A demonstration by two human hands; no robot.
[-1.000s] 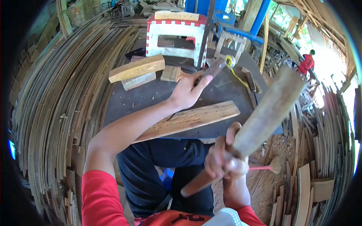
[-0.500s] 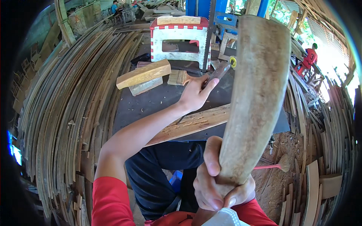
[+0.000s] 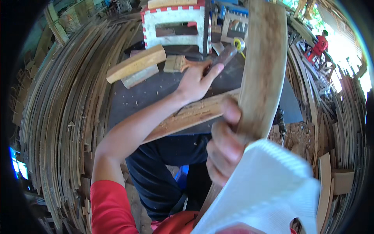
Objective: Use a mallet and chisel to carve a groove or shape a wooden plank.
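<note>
The right hand [image 3: 226, 150] is clenched around a wooden club [image 3: 263, 66], raised upright. The left hand [image 3: 196, 80] grasps a chisel [image 3: 224, 56] over the plank [image 3: 194, 113] at the bench's [image 3: 128, 97] near edge.

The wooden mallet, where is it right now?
In the head view the wooden mallet is raised on the right, gripped by the right hand above the dark workbench, its head near the picture's top edge.

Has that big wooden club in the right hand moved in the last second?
Yes. The wooden club has swung up from a tilt to nearly upright, now rising in front of the white stool.
</note>
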